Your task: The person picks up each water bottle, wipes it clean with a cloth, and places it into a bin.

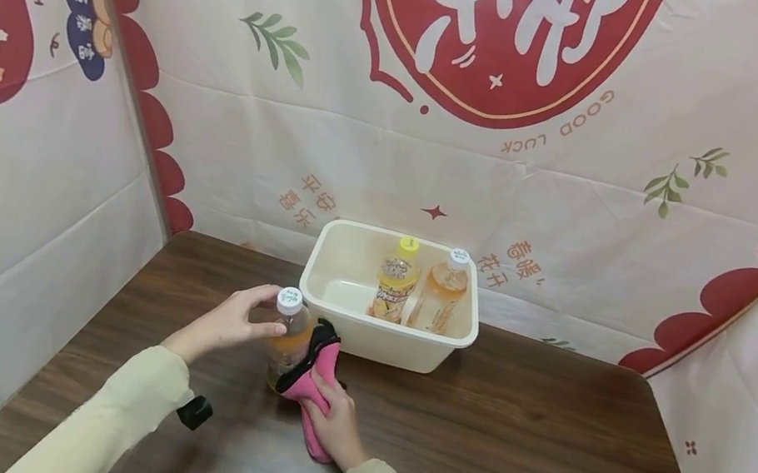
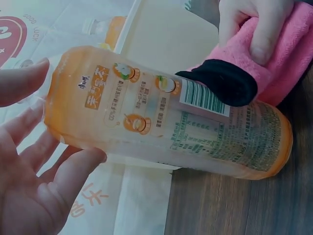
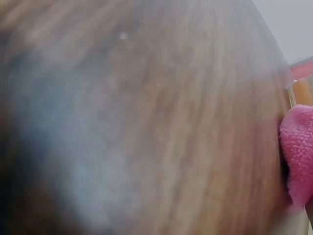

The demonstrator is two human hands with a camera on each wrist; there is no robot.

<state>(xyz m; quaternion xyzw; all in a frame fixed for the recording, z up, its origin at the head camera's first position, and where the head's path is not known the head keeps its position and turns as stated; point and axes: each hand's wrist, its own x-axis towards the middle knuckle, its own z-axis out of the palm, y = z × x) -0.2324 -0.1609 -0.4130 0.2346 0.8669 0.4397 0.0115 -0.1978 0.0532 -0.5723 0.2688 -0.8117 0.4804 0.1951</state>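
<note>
A bottle with a white cap and an orange-printed label (image 2: 142,112) stands on the table, in front of a cream plastic basin. My left hand (image 1: 229,326) holds it near the top, with fingers and thumb around its shoulder. In my right hand (image 1: 338,425) is a pink towel with a black edge (image 1: 326,364), gripped in a bunch. The towel touches the bottle's right side, beside the barcode in the left wrist view. Only a strip of pink towel (image 3: 298,152) shows at the right of the right wrist view; the bottle is mostly hidden there.
The cream basin (image 1: 375,343) sits at the back of the brown wooden table (image 1: 539,451). Inside its right half stand a yellow-capped bottle (image 1: 395,282) and a white-capped bottle (image 1: 443,292). Printed cloth walls (image 1: 362,157) enclose the table at the back and sides.
</note>
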